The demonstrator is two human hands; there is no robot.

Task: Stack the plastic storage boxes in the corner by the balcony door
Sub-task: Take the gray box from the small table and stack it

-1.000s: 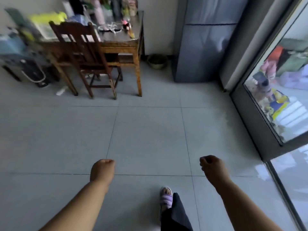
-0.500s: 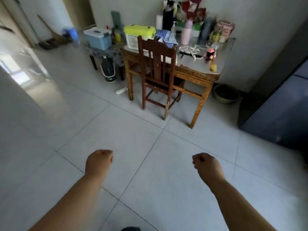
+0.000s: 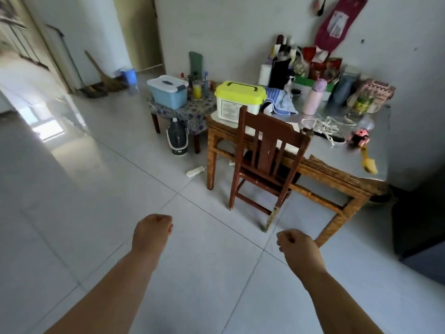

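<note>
Head view looks down across a pale tiled floor [image 3: 96,213] that lies bare from the bright patch of reflected light at the far left to the furniture on the right. A broom [image 3: 101,78] leans at the far wall beside a small blue stool [image 3: 128,75].

Both arms reach forward over the open tiles. The left hand [image 3: 151,233] is curled into a loose fist holding nothing, and the right hand [image 3: 298,249] is likewise closed on nothing, near the front leg of the wooden table [image 3: 332,174].

A low side table [image 3: 183,112] with a patterned cloth carries the blue storage box [image 3: 168,91], its white lid clipped on; a dark jug [image 3: 177,137] stands on the floor just in front. Next to it, on the left end of the wooden table, sits the white storage box with a lime lid [image 3: 238,100], its handle lying flat. A brown chair [image 3: 267,162] is pushed in under the table's near edge, its back just in front of that box. The tabletop beyond is crowded with a blue cloth [image 3: 280,102], a pink bottle [image 3: 313,97], a coil of white cord [image 3: 325,124] and packets against the wall. A dark cabinet edge [image 3: 419,225] closes the right side.
</note>
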